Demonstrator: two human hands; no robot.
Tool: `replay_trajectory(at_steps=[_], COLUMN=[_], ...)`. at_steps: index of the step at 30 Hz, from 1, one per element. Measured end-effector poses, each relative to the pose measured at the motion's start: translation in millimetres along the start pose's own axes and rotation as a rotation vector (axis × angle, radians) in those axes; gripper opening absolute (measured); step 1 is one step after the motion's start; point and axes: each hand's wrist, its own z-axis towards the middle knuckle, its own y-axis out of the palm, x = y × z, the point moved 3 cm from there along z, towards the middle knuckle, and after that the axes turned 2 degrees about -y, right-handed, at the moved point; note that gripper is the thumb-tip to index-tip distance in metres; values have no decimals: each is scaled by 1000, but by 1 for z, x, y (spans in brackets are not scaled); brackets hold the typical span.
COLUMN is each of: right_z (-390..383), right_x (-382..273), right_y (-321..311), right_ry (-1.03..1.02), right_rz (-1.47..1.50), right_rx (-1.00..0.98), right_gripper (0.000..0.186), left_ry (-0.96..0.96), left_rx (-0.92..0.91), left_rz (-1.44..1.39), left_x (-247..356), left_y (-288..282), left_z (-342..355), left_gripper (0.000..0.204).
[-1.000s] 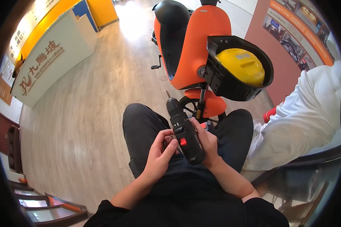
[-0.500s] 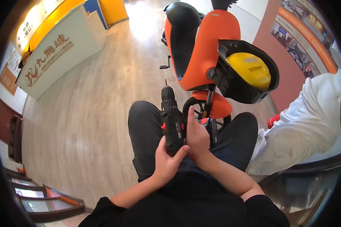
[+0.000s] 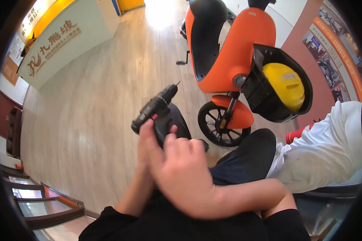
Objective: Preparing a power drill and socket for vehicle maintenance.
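Cordless drill (image 3: 153, 107), black with a red button, sits raised in front of the wearer's lap, by the left knee (image 3: 182, 118), bit (image 3: 178, 83) pointing up-right and away from the body. Left hand (image 3: 145, 142) is against the rear of it; right hand (image 3: 185, 172), slightly blurred, crosses over in front, fingers curled near the handle. Grip: drill is held up between the two hands, but right hand hides most of the handle, so cannot tell which one actually grasps it or how firmly. Orange scooter (image 3: 239, 50) stands ahead on the wood floor (image 3: 88, 104), yellow helmet (image 3: 284, 86) in its black basket (image 3: 263, 106); a person in white (image 3: 321, 148) is close on the right. Risks, as judged: crossed hands with an uncertain hold could let the drill slip onto leg or floor; a finger brushing the trigger, if powered, could spin the bit; swinging the exposed bit rightward could scratch the scooter; loose fingers near the chuck could get nipped.
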Motion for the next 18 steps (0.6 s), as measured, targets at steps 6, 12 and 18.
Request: replay_trajectory(at_steps=[6,12,18], right_z=[27,38,-10], right_x=[-99,-47,51], right_y=[-69,-94,-85], right_ry=[-659,-804,-413], right_rz=[577,393,521], right_rx=[-170,-385,-575], right_gripper=[34,33,51], left_ry=[-91,152,362], left_rx=[-231,-345,-257], left_rz=[-466,-452,-286], left_x=[11,32,36], left_y=[-56,-31,-31], left_z=[81,82,72], left_gripper=[46,42,44])
